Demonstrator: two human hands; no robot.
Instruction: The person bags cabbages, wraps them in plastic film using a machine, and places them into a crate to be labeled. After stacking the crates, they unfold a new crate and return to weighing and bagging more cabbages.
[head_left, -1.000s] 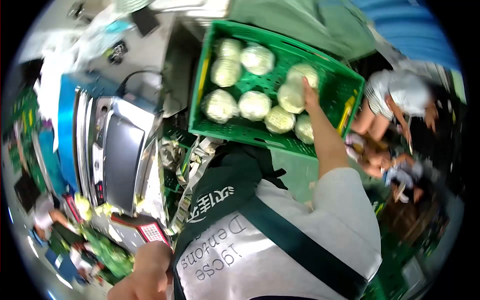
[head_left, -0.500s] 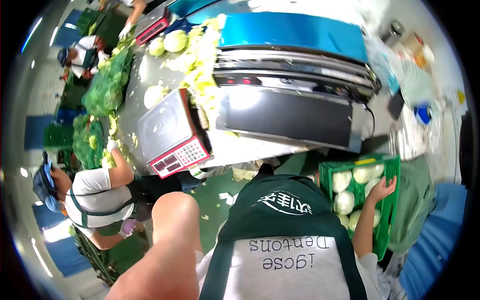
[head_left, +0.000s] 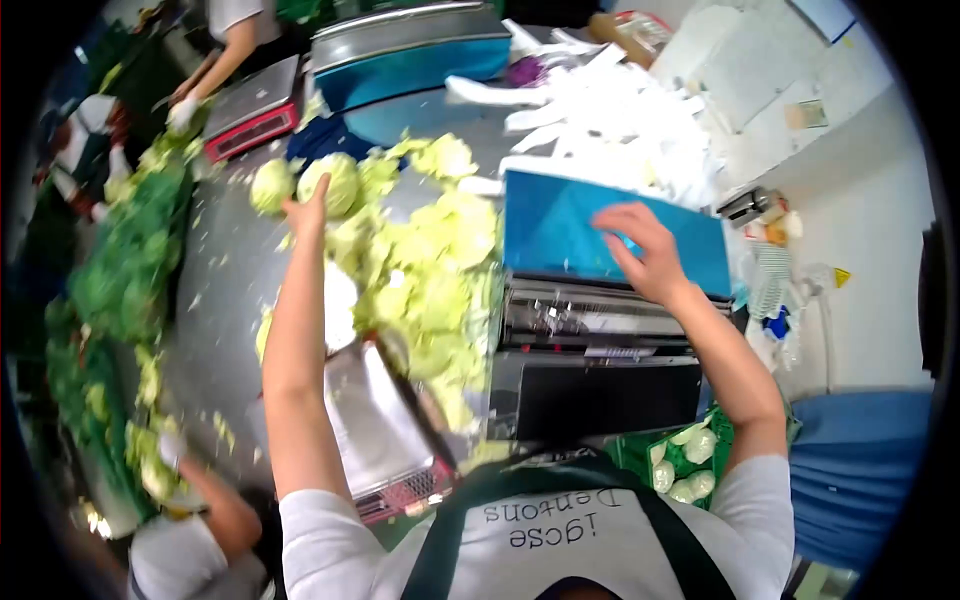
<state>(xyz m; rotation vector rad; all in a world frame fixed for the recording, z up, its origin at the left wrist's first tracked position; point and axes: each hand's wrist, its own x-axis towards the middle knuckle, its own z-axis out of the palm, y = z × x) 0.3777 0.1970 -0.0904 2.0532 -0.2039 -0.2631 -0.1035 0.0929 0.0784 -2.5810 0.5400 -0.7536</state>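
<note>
My left hand (head_left: 306,208) reaches far over the table, fingers apart, at the near edge of a pale green cabbage (head_left: 338,178). Whether it touches the cabbage I cannot tell. A second cabbage (head_left: 270,187) sits just left of that hand. Above the blue panel (head_left: 550,225) of a wrapping machine (head_left: 590,325) is my right hand (head_left: 645,250), its fingers bent, thumb apart, nothing in it. Loose cabbage leaves (head_left: 430,260) lie heaped between my arms. A red-edged scale (head_left: 375,425) is partly behind my left forearm.
A green crate (head_left: 640,450) with wrapped cabbages (head_left: 700,445) is beside my right elbow. Green net sacks (head_left: 135,250) line the table's left side, near co-workers. Another scale (head_left: 255,105) and a blue-fronted machine (head_left: 415,70) stand at the back, with white strips (head_left: 620,130) to their right.
My right hand has moved from the crate to over the machine's blue panel. My left arm has stretched forward to the cabbages. The view has shifted forward over the table.
</note>
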